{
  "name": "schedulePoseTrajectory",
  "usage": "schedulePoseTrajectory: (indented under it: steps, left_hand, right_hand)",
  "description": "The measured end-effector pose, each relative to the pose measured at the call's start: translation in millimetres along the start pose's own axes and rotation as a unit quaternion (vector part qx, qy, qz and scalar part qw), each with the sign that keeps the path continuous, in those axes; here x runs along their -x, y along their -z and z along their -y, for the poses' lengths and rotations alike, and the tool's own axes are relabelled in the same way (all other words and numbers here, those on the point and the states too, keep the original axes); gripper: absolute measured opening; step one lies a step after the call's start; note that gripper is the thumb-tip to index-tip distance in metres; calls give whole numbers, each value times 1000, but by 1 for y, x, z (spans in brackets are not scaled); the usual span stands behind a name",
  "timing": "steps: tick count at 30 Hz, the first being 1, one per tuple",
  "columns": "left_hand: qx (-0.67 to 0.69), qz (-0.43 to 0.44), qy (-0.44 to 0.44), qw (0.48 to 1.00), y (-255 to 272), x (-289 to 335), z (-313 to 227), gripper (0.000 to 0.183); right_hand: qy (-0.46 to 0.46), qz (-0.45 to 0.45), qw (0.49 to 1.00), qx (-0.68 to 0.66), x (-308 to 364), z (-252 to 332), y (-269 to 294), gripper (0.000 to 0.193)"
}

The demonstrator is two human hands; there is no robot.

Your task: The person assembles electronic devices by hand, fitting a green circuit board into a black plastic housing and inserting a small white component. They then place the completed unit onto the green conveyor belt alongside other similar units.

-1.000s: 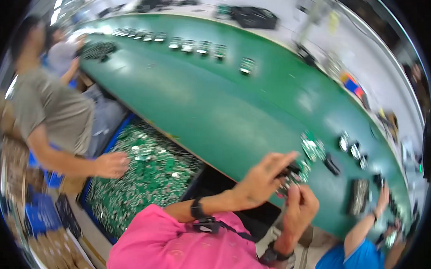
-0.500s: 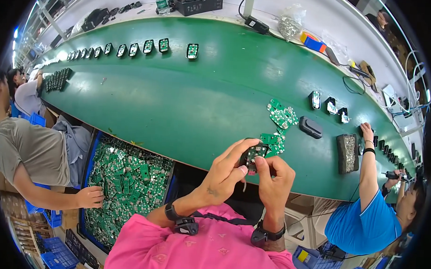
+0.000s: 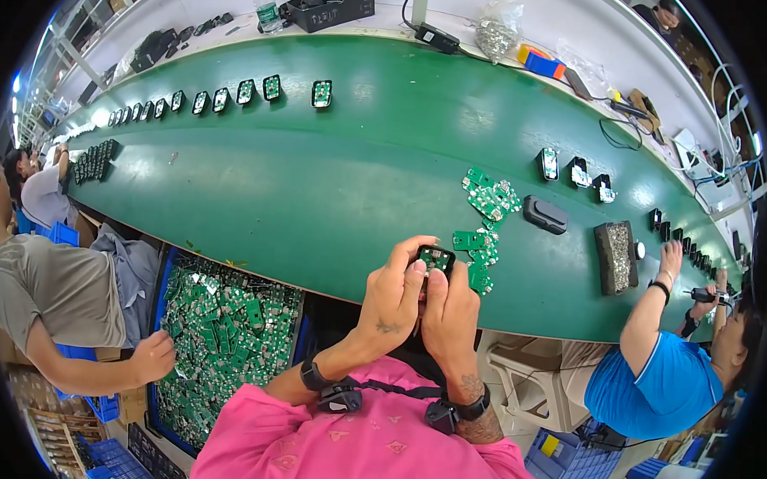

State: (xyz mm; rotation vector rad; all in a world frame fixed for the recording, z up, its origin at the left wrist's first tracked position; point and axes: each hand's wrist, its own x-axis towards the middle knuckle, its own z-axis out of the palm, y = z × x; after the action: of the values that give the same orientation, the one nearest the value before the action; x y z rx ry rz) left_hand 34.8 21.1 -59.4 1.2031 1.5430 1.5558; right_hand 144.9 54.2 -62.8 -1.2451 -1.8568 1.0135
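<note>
Both my hands are closed around a small black housing with a green circuit board (image 3: 436, 257) inside, just off the table's near edge. My left hand (image 3: 386, 300) grips its left side and my right hand (image 3: 451, 316) its right side. Both thumbs press on the near part of the board, partly covering it. Right of my hands, loose green circuit boards (image 3: 491, 198) lie in an overlapping strip on the table. Beyond them rests a closed dark case (image 3: 546, 214).
Black housings with boards (image 3: 322, 94) line the table's far left. More filled housings (image 3: 549, 164) stand right, near a dark rectangular block (image 3: 616, 258). A bin (image 3: 158, 316) heaped with boards sits left of me. Co-workers flank me, including one in a blue shirt (image 3: 649, 388).
My hands have drawn together around the housing, and both thumbs now lie side by side on its board. The blue-shirted co-worker's hand has moved nearer along the row of housings.
</note>
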Motion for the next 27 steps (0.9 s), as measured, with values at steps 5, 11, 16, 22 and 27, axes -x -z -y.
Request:
schedulePoseTrajectory:
  steps: [5, 11, 16, 22, 27]
  left_hand:
    - [-44, -6, -3, 999, -2, 1, 2, 28]
    - [-60, -57, -83, 993, -6, 4, -3, 26]
    - [-48, -86, -60, 993, -6, 0, 13, 24]
    - [-65, -54, 36, 996, 21, -87, 53, 28]
    - [-283, -125, -11, 951, 93, -247, 139, 30]
  right_hand:
    - [63, -25, 998, -11, -6, -2, 1, 34]
    - [81, -60, 993, -62, -8, 5, -2, 44]
    - [115, -94, 986, -79, -16, -5, -21, 41]
    - [-13, -1, 999, 48, -51, -11, -37, 54]
    - [159, 50, 982, 92, -1, -42, -71, 32]
